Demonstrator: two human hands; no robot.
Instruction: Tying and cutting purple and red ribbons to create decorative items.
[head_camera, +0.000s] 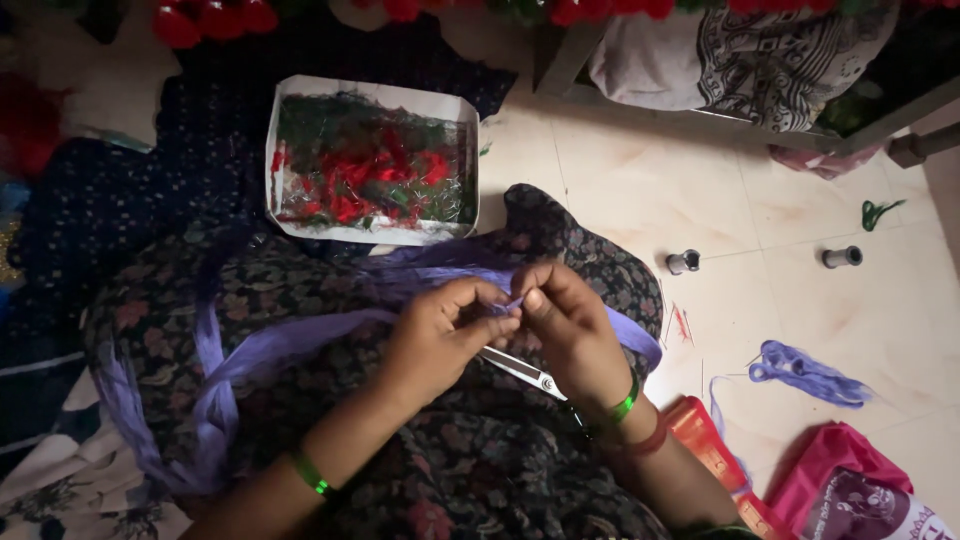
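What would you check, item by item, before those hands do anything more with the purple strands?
1. Both hands on the purple strands: ok; left hand and right hand pinch them together.
2. Scissors within reach: ok, on the lap under the hands.
3. Blades shut: cannot tell.
4. Strands free of tangles: cannot tell; they loop across the lap.
5. Thread spools upright: not ok, both lie on the floor.

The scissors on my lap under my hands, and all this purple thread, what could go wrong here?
The scissors lie loose on the lap right under the left hand and right hand, so a wrist might catch the blades. The long purple thread bundle loops around the lap and could tangle. The thread spools on the floor tiles might roll away.
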